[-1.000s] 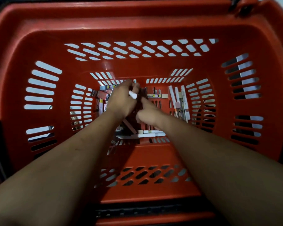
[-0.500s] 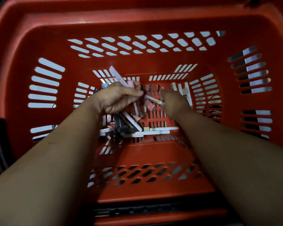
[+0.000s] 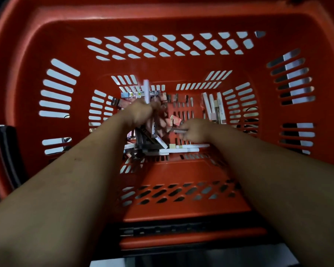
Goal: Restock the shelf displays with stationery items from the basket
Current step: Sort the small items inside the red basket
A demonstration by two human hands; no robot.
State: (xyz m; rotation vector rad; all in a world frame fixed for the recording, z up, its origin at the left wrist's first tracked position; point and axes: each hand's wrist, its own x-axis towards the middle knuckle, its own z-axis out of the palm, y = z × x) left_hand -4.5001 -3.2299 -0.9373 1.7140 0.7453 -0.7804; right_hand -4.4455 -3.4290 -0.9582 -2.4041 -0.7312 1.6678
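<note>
Both my arms reach down into a deep red basket (image 3: 181, 24). My left hand (image 3: 143, 112) is closed around a bunch of pens (image 3: 154, 128); one white pen (image 3: 146, 91) sticks up out of the fist. To its right, my right hand (image 3: 195, 130) pinches a single thin pen (image 3: 178, 130) that points left. Loose stationery lies on the basket floor: white pens (image 3: 183, 149) in front of my hands, more white pens (image 3: 213, 106) at the right wall, a packaged row (image 3: 135, 94) at the back. The image is blurred by motion.
The basket's slotted red walls rise steeply on all sides around my hands. A black handle (image 3: 5, 149) hangs at the left rim. A dark bar and a pale surface (image 3: 108, 264) lie below the basket's near edge.
My left hand has turned, so the white pen now points straight up. My right hand has dropped lower and pulled toward me, now pinching a thin pen.
</note>
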